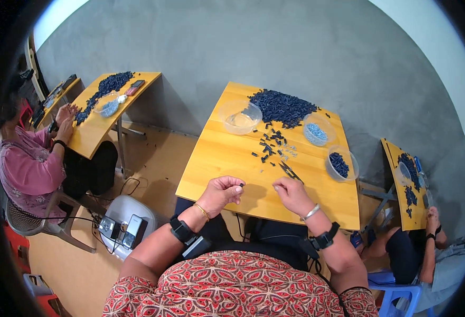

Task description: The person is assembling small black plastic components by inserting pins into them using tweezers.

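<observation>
Over the near edge of the wooden table, my left hand pinches a small dark piece between thumb and fingertips. My right hand is closed a little to the right of it, its fingertips pressed together; whatever they may hold is too small to make out. Just beyond the right hand lies a dark pointed hand tool, perhaps pliers or tweezers. Loose dark blue, short tube-like pieces are scattered farther up, beside several tiny silvery bits.
A large heap of dark pieces covers the table's far end. Around it stand a clear tub, a tub of light blue bits and a tub of dark pieces. Other people sit at a left table and a right table.
</observation>
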`<state>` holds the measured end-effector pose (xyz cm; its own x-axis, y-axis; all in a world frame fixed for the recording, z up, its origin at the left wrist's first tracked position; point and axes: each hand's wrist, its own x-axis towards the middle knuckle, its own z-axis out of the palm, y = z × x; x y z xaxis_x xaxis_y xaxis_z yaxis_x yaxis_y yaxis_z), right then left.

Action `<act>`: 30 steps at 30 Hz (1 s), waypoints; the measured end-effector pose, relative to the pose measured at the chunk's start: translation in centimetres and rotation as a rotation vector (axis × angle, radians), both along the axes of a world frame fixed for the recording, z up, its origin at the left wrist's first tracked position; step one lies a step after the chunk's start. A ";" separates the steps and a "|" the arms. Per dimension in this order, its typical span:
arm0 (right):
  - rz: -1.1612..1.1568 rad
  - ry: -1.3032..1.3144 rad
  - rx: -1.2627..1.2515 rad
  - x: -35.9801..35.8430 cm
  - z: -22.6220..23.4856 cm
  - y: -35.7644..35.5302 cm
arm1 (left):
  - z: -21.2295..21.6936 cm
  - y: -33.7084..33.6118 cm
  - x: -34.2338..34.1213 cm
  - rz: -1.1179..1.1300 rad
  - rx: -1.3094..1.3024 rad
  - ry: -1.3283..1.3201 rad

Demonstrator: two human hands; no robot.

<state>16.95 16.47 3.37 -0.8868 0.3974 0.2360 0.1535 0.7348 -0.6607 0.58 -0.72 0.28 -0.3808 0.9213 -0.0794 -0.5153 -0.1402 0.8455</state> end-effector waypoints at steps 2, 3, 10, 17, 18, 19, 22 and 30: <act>-0.031 0.045 0.159 -2.4 -0.8 0.5 | -0.5 0.2 -0.2 -0.008 0.025 -0.025; -0.026 0.036 0.154 -3.4 -0.9 1.0 | -0.7 0.5 -0.3 -0.023 0.045 -0.038; 0.019 -0.020 0.359 -6.5 -3.6 1.7 | -2.8 1.2 -0.6 -0.027 0.136 -0.160; -0.005 -0.024 0.441 -7.0 -4.2 1.7 | -2.9 1.5 -1.0 -0.066 0.177 -0.192; -0.002 -0.026 0.443 -7.0 -4.4 1.9 | -2.7 1.6 -1.0 -0.075 0.183 -0.185; 0.006 -0.029 0.431 -7.1 -4.4 2.1 | -2.6 1.6 -1.0 -0.084 0.189 -0.176; 0.011 -0.053 0.405 -7.1 -4.0 2.5 | -2.6 1.8 -0.9 -0.079 0.196 -0.178; -0.078 -0.088 0.135 -5.6 -2.5 3.7 | -2.7 1.6 -1.0 -0.081 0.123 -0.118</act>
